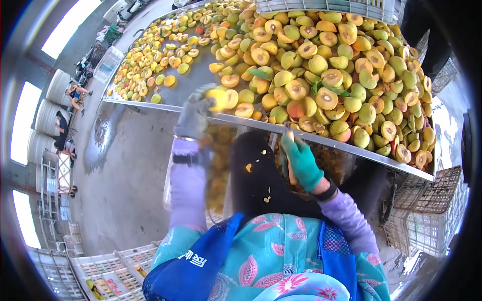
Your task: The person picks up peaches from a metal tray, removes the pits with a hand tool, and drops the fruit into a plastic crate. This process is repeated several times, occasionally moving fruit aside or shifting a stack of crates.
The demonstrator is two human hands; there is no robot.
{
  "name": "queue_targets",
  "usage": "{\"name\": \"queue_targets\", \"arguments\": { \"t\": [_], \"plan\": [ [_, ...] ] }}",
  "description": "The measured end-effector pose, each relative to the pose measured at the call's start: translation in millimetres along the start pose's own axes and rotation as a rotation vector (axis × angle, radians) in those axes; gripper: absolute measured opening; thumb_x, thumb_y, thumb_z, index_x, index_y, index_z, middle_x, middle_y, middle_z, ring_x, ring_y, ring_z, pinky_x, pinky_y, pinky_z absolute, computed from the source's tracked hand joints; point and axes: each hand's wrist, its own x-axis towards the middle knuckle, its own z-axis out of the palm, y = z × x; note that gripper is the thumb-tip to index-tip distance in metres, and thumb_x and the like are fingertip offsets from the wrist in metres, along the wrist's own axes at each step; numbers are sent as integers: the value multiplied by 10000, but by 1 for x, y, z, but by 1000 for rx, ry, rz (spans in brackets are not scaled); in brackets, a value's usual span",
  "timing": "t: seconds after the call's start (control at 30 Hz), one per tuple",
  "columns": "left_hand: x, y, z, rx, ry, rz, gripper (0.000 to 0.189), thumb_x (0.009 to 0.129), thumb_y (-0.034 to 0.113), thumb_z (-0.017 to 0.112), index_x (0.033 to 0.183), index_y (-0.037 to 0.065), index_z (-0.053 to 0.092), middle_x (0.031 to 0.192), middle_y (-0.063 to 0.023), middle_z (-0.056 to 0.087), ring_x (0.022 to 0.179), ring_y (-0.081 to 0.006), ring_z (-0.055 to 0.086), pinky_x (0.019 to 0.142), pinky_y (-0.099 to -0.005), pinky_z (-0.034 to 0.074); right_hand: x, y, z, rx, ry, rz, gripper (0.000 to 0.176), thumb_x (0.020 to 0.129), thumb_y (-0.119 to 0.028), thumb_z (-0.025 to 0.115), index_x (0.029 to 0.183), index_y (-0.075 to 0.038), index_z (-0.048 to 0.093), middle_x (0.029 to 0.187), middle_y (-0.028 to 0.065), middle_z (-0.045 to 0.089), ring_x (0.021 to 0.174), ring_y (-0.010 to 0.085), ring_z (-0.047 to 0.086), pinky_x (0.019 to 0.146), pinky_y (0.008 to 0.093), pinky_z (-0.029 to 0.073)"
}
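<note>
My left hand [195, 113], in a grey glove and smeared by motion, grips a yellow peach half [218, 100] at the near edge of the metal table [201, 75]. In a green glove, my right hand [303, 159] is closed around a wooden-handled tool [291, 175]; its tip points up at the table rim, and its working end is too small to make out. Heaped on the right of the table are many halved peaches [326, 99], several with brown hollows or stones facing up. A looser spread of peach halves [150, 65] lies at the left.
A white crate [326, 6] stands at the table's far side. Stacked crates [427, 215] are at the right, more crates [115, 271] at lower left. Below the table, between my legs and beside them, are containers of peach pieces [219, 165]. People [61, 131] sit far left.
</note>
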Motion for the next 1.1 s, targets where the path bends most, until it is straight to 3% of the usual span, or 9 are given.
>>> {"name": "queue_targets", "arguments": {
  "t": [0.03,0.13,0.23,0.37,0.43,0.53,0.7,0.97,1.1],
  "plan": [
    [-17,-7,24,325,-29,307,379,866,122,609,1221,10,538,1098,-78,620,992,-185,604,850,-299,510,8,-19,7,118,-22,85,332,948,-355,503,1038,-41,559,710,67,531,628,175,521,563,322,430],
    [-52,-26,80,131,-203,149,385,919,180,559,1251,-7,502,1146,-86,604,1053,-193,582,905,-323,479,43,-24,24,0,134,-60,400,944,-378,504,1094,-10,546,740,123,549,695,254,559,608,386,450],
    [-68,-44,107,-753,-121,-225,398,912,159,566,1264,-6,486,1158,-93,598,1042,-182,583,900,-328,476,39,-27,31,-80,167,-299,381,932,-369,539,1043,-5,546,725,93,544,688,210,550,596,388,455],
    [-81,-37,126,459,-68,364,418,941,306,520,1240,16,497,1109,-115,601,987,-238,609,836,-370,512,11,-57,21,141,17,-105,274,917,-306,576,936,-36,533,647,-14,498,560,72,475,463,264,389],
    [-70,-63,115,-793,-171,-140,510,914,421,530,1223,16,504,1056,-161,596,915,-293,608,752,-375,528,1,-56,1,131,27,-143,261,918,-304,575,925,-48,521,629,-48,471,534,36,442,432,228,356],
    [-61,-57,115,-977,-197,-360,540,885,417,553,1248,22,496,1041,-157,612,856,-279,614,693,-347,535,-23,-47,-31,-526,100,-371,288,908,-309,589,975,-35,526,689,100,600,596,248,593,515,371,450],
    [-66,-59,134,-704,-294,-210,485,785,170,671,1230,34,533,1127,-96,634,978,-206,597,842,-320,493,-42,-47,-32,-710,60,-467,295,909,-326,581,963,-42,526,756,194,628,690,387,615,582,471,467],
    [-59,-55,155,-489,-192,-215,606,972,485,394,1203,-63,509,1118,-163,594,1004,-261,599,899,-382,492,-33,-35,-29,-780,99,-380,382,943,-379,503,917,1,532,695,236,593,661,414,594,568,486,455],
    [-62,-45,169,-170,-140,2,413,1008,325,376,1088,-35,563,970,-112,635,880,-186,618,792,-301,498,-31,-34,-28,-638,116,-276,393,955,-384,473,931,4,534,739,256,598,706,420,598,614,502,457]
  ]
}}
